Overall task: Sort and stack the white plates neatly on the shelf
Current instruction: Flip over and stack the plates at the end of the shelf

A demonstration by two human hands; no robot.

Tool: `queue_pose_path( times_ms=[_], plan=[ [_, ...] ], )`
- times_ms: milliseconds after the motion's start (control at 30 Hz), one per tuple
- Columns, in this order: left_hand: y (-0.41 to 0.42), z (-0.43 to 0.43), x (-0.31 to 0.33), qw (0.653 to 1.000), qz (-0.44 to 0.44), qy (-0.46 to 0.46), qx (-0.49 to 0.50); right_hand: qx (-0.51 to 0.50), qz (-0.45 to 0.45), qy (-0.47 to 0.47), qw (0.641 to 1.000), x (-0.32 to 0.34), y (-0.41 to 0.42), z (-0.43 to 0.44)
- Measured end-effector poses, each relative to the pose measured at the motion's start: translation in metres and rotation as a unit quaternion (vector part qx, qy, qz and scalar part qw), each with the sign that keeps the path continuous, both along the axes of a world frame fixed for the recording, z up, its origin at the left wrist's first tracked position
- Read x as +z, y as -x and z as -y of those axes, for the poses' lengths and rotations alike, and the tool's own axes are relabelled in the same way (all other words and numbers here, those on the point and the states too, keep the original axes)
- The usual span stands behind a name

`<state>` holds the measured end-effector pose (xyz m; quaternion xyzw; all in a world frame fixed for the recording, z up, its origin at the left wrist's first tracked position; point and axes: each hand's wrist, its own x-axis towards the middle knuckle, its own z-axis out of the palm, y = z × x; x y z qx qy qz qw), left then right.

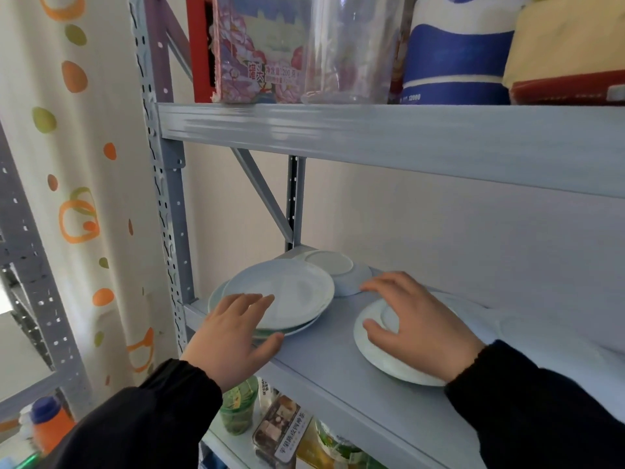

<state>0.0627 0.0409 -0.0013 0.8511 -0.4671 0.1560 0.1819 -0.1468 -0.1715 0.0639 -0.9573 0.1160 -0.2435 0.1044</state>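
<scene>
On the pale grey shelf [324, 353], a small stack of white plates [294, 292] sits at the left end. My left hand [233, 336] lies over the stack's near rim, fingers on top and thumb under the edge. Behind the stack, an upturned white plate [341, 269] rests bottom-up near the back corner. To the right lies another white plate [378, 357], and my right hand [412, 319] rests on it with spread, bent fingers, hiding most of its middle.
The upper shelf [389, 137] hangs close overhead, loaded with a floral box [257, 52], a clear jar [351, 49] and a blue-and-white pack [456, 52]. Packets and a green cup [236, 411] fill the shelf below. A dotted curtain [77, 198] hangs at the left.
</scene>
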Motion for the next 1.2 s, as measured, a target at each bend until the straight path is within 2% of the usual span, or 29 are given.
queue_pose_path(
  times_ms=[67, 267, 467, 633, 967, 1200],
  plan=[
    [0.002, -0.003, 0.000, 1.000, 0.001, 0.002, -0.007, -0.009, -0.011, -0.003, 1.000, 0.013, -0.017, 0.014],
    [0.010, -0.008, 0.004, 0.999, 0.007, -0.014, -0.031, -0.103, -0.126, -0.055, 0.985, 0.029, -0.090, 0.074],
    [0.018, -0.011, 0.004, 0.997, 0.050, 0.005, -0.051, -0.186, -0.203, -0.137, 0.951, 0.000, -0.164, 0.116],
    [0.018, -0.018, 0.006, 0.994, 0.091, -0.009, -0.059, -0.218, -0.252, -0.165, 0.928, -0.020, -0.198, 0.138],
    [0.011, -0.024, 0.005, 0.992, 0.091, -0.015, -0.082, -0.233, -0.248, -0.274, 0.900, -0.037, -0.205, 0.183],
    [0.005, -0.022, 0.002, 0.990, 0.116, -0.022, -0.073, -0.268, -0.212, -0.276, 0.898, -0.036, -0.192, 0.217]
  ],
)
